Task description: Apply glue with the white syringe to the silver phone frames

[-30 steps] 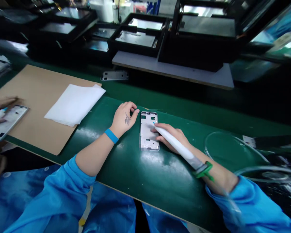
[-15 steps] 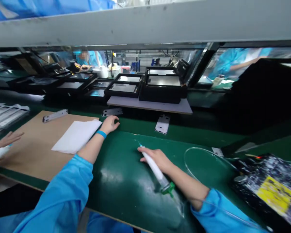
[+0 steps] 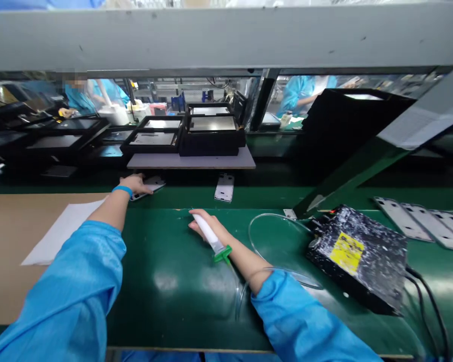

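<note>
My left hand (image 3: 136, 184) reaches to the far side of the green bench and has its fingers closed on a pale phone frame (image 3: 155, 184), which is slightly tilted. In my right hand (image 3: 216, 227) lies a white dispensing syringe (image 3: 207, 230), its green cap (image 3: 222, 254) towards me and a clear hose (image 3: 236, 291) running off it. The syringe's tip is hidden at the fingers. Between and beyond my hands, another phone frame (image 3: 224, 187) rests flat on the bench.
A black dispenser box (image 3: 362, 261) with hoses and cables stands on the right, near a slanted post (image 3: 355, 173). Several phone frames (image 3: 403, 218) lie farther right. Brown board (image 3: 7, 221) and white paper (image 3: 64, 231) are at left. Black trays (image 3: 211, 143) sit behind. People work beyond.
The view has swung right. My left hand has gone from hovering near the phone frame to gripping it, and the frame has turned. My right hand still holds the syringe.
</note>
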Motion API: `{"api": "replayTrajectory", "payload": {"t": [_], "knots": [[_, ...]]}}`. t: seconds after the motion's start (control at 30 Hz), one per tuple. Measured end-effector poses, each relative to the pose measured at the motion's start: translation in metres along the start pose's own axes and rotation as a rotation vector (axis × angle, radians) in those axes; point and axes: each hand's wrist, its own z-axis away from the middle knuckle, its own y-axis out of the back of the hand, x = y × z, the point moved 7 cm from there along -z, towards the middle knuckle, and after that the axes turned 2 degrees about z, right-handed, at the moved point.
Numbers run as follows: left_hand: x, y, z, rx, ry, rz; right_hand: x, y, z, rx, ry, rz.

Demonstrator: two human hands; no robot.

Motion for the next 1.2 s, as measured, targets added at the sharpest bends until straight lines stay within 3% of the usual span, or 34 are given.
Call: {"api": "replayTrajectory", "payload": {"t": [0.13, 0.27, 0.33, 0.4, 0.53, 0.6, 0.77, 0.9, 1.03, 1.2], "knots": [[0.024, -0.008, 0.048, -0.072, 0.076, -0.129, 0.016, 0.018, -0.007, 0.169, -0.041, -0.057], [0.084, -0.051, 0.122, -0.244, -0.124, -0.057, 0.037, 0.043, -0.009, 0.385, -0.098, -0.07], [0.117, -0.072, 0.157, -0.29, -0.349, 0.084, 0.041, 0.044, -0.006, 0.373, -0.104, -0.057], [0.125, -0.082, 0.174, -0.215, -0.356, 0.231, 0.036, 0.037, -0.001, 0.285, -0.092, -0.029], [0.097, -0.091, 0.172, 0.068, -0.078, 0.373, 0.012, 0.01, 0.015, 0.018, -0.026, 0.209], [0.094, -0.102, 0.168, 0.106, -0.03, 0.364, 0.001, -0.001, 0.023, -0.063, 0.024, 0.278], [0.109, -0.117, 0.163, 0.08, -0.043, 0.357, 0.001, 0.002, 0.034, -0.018, 0.07, 0.024], [0.107, -0.11, 0.168, 0.113, -0.09, 0.416, 0.017, 0.013, 0.037, 0.033, -0.079, -0.26], [0.11, -0.114, 0.172, 0.019, -0.145, 0.393, 0.022, 0.018, 0.037, 0.08, -0.185, -0.342], [0.123, -0.12, 0.171, -0.107, -0.177, 0.42, 0.004, 0.004, 0.037, 0.005, -0.15, -0.233]]}}
